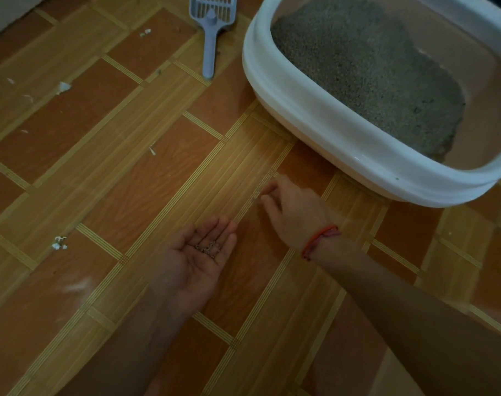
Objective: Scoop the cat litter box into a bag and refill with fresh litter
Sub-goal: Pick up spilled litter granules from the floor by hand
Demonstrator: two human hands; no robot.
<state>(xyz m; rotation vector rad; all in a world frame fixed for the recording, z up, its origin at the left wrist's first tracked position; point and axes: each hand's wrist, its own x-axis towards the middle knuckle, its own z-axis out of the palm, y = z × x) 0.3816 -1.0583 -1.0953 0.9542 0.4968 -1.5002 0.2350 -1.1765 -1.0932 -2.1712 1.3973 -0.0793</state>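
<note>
Litter box (323,121): smooth white plastic rim with a slight sheen; contents are coarse, matt grey granular litter (366,72). Scoop (212,27): matt blue-grey plastic. Floor (129,172): smooth wood-grain pattern, faintly glossy.

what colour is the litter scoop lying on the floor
Pale blue-grey. The scoop shows best in the head view, near the top edge.

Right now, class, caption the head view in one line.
Palm up, the left hand holds litter grains; the right hand reaches to the floor beside the litter box; scoop lies apart.
</note>
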